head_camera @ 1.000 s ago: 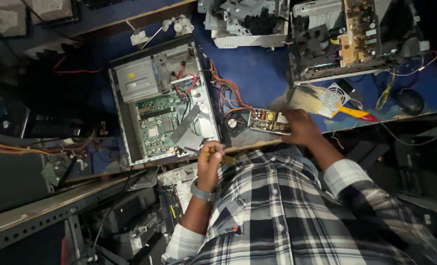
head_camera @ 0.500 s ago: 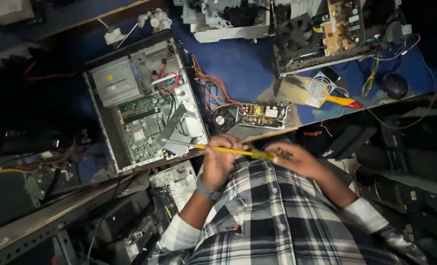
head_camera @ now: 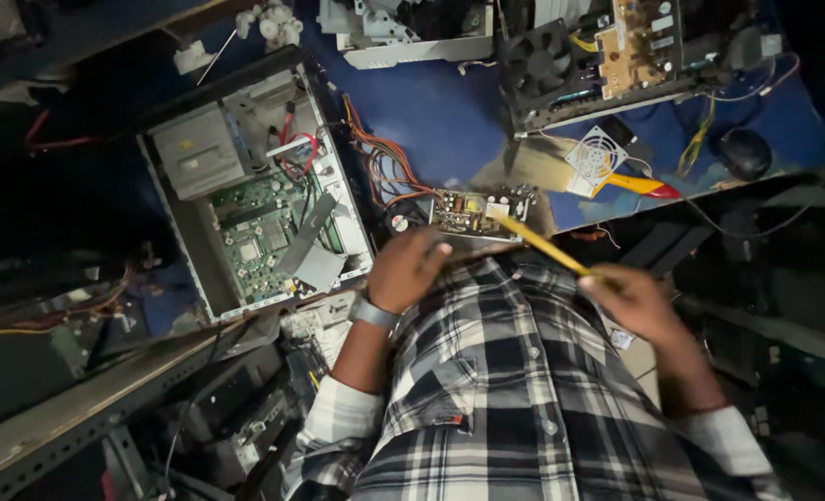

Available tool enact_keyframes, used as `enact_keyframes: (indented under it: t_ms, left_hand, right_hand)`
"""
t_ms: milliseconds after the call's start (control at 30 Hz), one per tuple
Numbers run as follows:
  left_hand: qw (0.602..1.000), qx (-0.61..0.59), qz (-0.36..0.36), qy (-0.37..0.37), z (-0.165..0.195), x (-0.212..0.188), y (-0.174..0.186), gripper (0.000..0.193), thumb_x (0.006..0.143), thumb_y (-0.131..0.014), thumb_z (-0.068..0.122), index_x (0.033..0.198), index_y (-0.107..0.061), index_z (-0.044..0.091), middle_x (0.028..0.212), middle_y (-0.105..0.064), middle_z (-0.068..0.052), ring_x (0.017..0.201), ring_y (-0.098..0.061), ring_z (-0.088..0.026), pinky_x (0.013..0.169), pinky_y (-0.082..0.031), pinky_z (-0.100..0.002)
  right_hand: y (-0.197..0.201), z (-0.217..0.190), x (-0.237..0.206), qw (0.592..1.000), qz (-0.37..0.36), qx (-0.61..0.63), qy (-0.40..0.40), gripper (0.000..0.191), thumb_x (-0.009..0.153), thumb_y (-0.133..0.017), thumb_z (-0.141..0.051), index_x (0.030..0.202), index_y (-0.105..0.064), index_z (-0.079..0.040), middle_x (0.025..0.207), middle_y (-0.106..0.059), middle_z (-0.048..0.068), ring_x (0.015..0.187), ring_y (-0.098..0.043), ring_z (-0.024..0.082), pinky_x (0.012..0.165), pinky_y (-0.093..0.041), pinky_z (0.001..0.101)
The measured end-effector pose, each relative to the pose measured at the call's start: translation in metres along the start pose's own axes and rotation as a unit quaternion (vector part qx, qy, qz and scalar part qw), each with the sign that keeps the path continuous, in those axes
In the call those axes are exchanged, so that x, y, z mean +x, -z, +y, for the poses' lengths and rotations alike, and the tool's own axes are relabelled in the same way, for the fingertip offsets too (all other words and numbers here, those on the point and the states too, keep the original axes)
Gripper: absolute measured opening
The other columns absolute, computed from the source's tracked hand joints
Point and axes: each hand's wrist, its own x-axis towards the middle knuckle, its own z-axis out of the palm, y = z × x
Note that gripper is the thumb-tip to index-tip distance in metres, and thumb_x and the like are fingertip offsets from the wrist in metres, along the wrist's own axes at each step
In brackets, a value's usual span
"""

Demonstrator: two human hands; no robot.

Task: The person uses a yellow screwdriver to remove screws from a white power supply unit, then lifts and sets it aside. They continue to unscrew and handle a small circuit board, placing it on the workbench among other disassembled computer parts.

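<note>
Yellow-handled screwdriver (head_camera: pixel 544 245) pinched in the right hand (head_camera: pixel 637 301), tip reaching the small circuit board (head_camera: pixel 475 212); beside the board, the left hand (head_camera: pixel 407 269) rests loosely curled, holding nothing.

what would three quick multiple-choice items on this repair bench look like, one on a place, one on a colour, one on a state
1. Where does the small circuit board lie?
A. inside the open computer case
B. on the bench near its front edge
C. on the floor

2. What colour is the long tool in the right hand?
A. yellow
B. green
C. white

3. How is the left hand?
A. holding the tool
B. gripping a fan
C. resting by the board, holding nothing visible

Key: 1 B, the board sits on the bench right of the case. 2 A, the shaft is yellow. 3 C, only the right hand grips the tool.
</note>
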Motion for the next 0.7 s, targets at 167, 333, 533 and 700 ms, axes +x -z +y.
enact_keyframes:
  t_ms: [167, 333, 533, 700]
  left_hand:
    - [0.994, 0.017, 0.068, 0.083, -0.028, -0.009, -0.009, 0.039, 0.097, -0.066, 0.034, 0.125, -0.065, 0.008, 0.108, -0.07, -0.019, 0.093, -0.068, -0.04, 0.077, -0.053, -0.048]
    - [0.985, 0.066, 0.06, 0.146, -0.04, -0.021, -0.038, 0.032, 0.094, -0.069, 0.033, 0.116, -0.067, 0.009, 0.102, -0.071, -0.016, 0.092, -0.069, -0.038, 0.074, -0.054, -0.047]
    - [0.986, 0.037, 0.125, 0.107, -0.034, -0.022, -0.066, 0.025, 0.094, -0.069, 0.028, 0.113, -0.07, 0.012, 0.106, -0.072, -0.014, 0.098, -0.068, -0.037, 0.08, -0.054, -0.046]
    - [0.984, 0.043, 0.141, 0.103, -0.038, -0.022, -0.075, 0.026, 0.094, -0.068, 0.023, 0.114, -0.067, 0.008, 0.109, -0.07, -0.014, 0.101, -0.067, -0.038, 0.084, -0.054, -0.045]
  right_hand:
    - [0.058, 0.002, -0.014, 0.996, 0.059, -0.008, -0.073, 0.025, 0.101, -0.072, -0.025, 0.109, -0.077, -0.002, 0.08, -0.067, -0.001, 0.074, -0.056, 0.005, 0.064, -0.045, 0.0234]
    - [0.086, -0.008, -0.014, 0.996, 0.073, -0.054, -0.008, 0.025, 0.099, -0.072, -0.02, 0.114, -0.073, 0.001, 0.086, -0.073, 0.004, 0.079, -0.062, 0.006, 0.069, -0.049, 0.0248]
    - [0.101, -0.037, 0.006, 0.993, 0.021, -0.11, 0.03, 0.026, 0.097, -0.072, -0.019, 0.117, -0.072, -0.002, 0.082, -0.071, 0.01, 0.072, -0.061, 0.009, 0.066, -0.049, 0.0271]
    - [0.108, -0.061, 0.021, 0.971, -0.026, -0.234, 0.038, 0.028, 0.09, -0.072, -0.024, 0.114, -0.075, -0.009, 0.077, -0.07, 0.015, 0.058, -0.066, 0.019, 0.056, -0.048, 0.0334]
